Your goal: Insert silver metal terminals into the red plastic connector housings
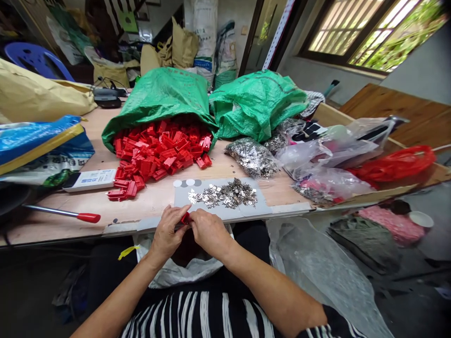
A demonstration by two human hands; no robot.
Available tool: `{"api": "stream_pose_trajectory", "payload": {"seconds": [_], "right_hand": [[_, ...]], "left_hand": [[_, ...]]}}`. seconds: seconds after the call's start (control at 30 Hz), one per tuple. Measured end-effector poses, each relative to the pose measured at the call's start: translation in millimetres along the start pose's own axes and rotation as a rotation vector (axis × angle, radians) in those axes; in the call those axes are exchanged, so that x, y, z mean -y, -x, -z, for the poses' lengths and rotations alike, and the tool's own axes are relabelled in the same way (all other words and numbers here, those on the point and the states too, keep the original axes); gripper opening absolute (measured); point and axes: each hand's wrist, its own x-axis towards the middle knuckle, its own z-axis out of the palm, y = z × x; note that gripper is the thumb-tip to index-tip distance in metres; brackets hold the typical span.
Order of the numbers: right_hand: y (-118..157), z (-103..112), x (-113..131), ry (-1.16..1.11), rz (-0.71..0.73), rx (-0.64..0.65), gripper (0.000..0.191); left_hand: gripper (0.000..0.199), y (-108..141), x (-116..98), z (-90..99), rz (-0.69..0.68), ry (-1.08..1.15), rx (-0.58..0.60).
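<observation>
My left hand [171, 231] is closed on a small red plastic part [185, 218] at the table's front edge. Against that part's right side, my right hand [208, 231] has its thumb and fingers pinched together; whatever they hold is hidden. Just beyond my hands, a pile of small silvery metal pieces [229, 193] lies on a grey mat [259, 209]. Many similar red plastic parts [158, 150] spill from the mouth of a green woven sack [165, 91] behind. Below my hands, a white sack [169, 277] hangs open at my lap.
A second green sack [257, 101] and a clear bag of metal pieces [252, 157] stand at the back right. Further right, a wooden tray [405, 190] holds plastic bags. On the left lie a white box [91, 180] and a red-tipped rod [88, 217].
</observation>
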Motion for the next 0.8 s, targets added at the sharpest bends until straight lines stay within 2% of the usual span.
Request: {"api": "stream_pose_trajectory", "payload": {"seconds": [0.17, 0.43, 0.6, 0.8], "right_hand": [[-3.3, -2.5, -4.7, -0.066, 0.029, -0.008, 0.020], [7.7, -2.3, -20.1, -0.157, 0.049, -0.046, 0.016], [4.2, -1.8, -16.3, -0.110, 0.040, -0.023, 0.016], [0.3, -7.3, -2.8, -0.032, 0.001, -0.060, 0.018]], "left_hand": [[0.057, -0.1, 0.6, 0.1, -0.005, 0.004, 0.014], [0.057, 0.1, 0.3, 0.5, -0.015, 0.006, 0.010], [0.058, 0.3, 0.4, -0.4, -0.026, -0.002, 0.006], [0.057, -0.9, 1.9, -2.1, -0.029, -0.006, -0.014]]}}
